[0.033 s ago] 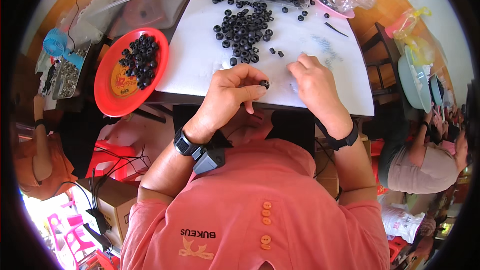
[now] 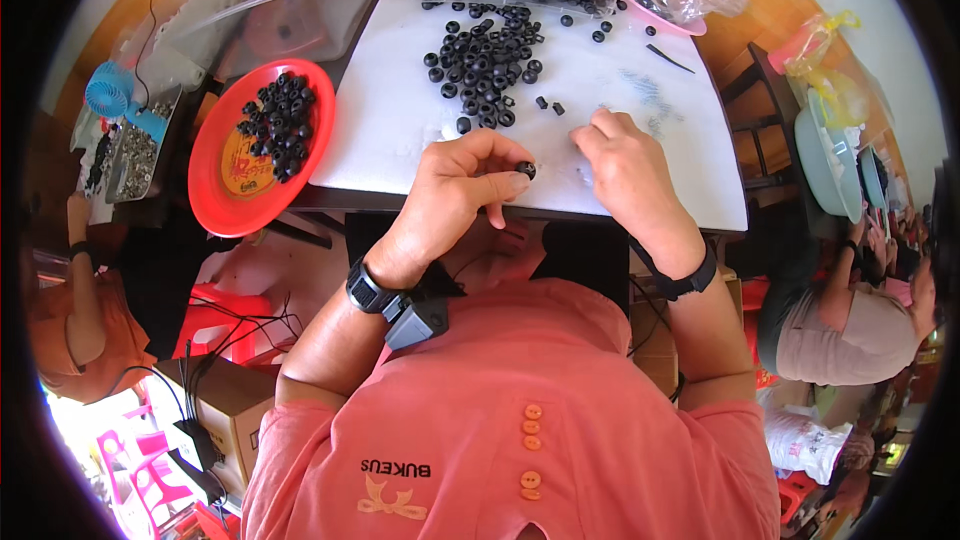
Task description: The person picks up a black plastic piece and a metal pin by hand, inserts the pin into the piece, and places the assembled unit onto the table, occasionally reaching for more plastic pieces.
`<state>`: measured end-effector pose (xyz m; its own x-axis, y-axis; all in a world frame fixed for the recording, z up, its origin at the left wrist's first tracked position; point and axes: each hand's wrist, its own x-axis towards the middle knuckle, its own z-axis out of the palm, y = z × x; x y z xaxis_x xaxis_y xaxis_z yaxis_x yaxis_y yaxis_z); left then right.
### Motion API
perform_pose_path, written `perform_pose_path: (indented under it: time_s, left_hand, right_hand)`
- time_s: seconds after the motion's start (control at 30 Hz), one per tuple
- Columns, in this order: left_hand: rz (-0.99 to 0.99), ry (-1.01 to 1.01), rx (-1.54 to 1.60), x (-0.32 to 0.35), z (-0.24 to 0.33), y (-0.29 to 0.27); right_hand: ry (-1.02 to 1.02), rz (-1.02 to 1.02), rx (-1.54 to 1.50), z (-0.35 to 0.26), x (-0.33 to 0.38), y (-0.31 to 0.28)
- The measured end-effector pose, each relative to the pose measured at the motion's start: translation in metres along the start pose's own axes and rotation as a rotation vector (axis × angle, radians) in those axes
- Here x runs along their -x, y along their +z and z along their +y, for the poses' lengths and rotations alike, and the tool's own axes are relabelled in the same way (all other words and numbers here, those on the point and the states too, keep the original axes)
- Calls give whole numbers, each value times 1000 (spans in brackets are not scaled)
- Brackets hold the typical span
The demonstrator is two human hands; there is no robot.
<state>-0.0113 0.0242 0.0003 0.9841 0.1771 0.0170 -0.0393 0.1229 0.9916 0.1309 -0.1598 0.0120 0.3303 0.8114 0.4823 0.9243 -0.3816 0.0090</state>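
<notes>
Left hand (image 2: 462, 185) pinching a small black ring (image 2: 525, 171) at the white bench's (image 2: 400, 130) near edge, right hand (image 2: 628, 165) fingers curled, empty, on the bench, loose black rings (image 2: 485, 65) farther back, red plate (image 2: 215, 190) left.

The small ring (image 2: 525, 171) sits pinched in the left hand (image 2: 462, 185); the right hand (image 2: 630, 165) lies just right, the loose rings (image 2: 485, 65) behind, the plate (image 2: 235, 205) far left.

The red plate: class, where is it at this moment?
In the head view the red plate lies on the person's left, beside the white table, holding black rings, left of the left hand.
</notes>
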Motion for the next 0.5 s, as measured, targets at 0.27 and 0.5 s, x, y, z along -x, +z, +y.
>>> perform_pose_path:
  time_s: [0.27, 0.5]
  left_hand:
    - [39, -13, 44, -1, -1, 3]
    - [49, -16, 18, -2, 0, 4]
  right_hand:
    - [73, -40, -17, -6, -1, -2]
    - [179, 145, 26, -7, 9, 10]
